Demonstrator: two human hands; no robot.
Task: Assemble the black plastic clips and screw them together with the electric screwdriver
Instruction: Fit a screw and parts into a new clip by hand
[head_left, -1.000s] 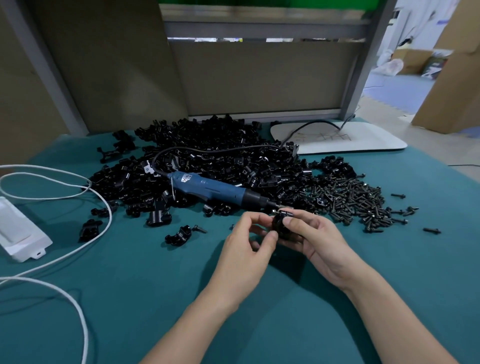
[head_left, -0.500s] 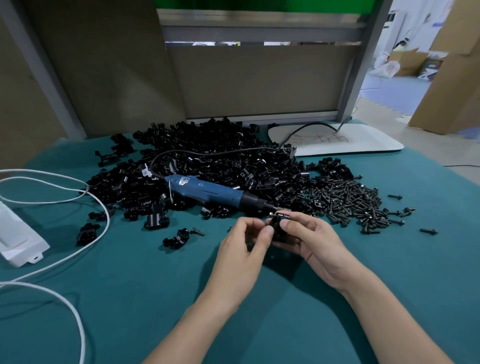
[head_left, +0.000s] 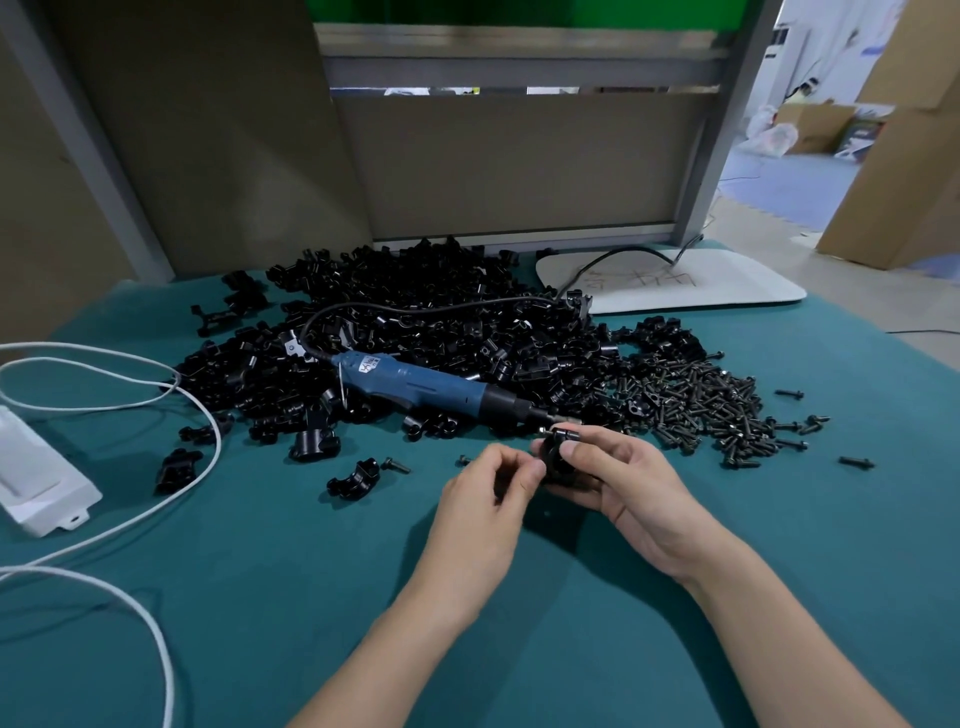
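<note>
Left hand, fingers curled, pinches the left edge of a clip. Right hand clamps it between thumb and fingers, just in front of the screwdriver tip. Teal cloth; clip pile behind the screwdriver, screws to its right, grey partition beyond. Clip: black, rounded.

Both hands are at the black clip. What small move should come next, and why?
Probably the left hand should release and take the electric screwdriver, lying unused on the clip pile close behind. The right hand already grips the black clip; whether it is fully fitted I cannot tell.
</note>
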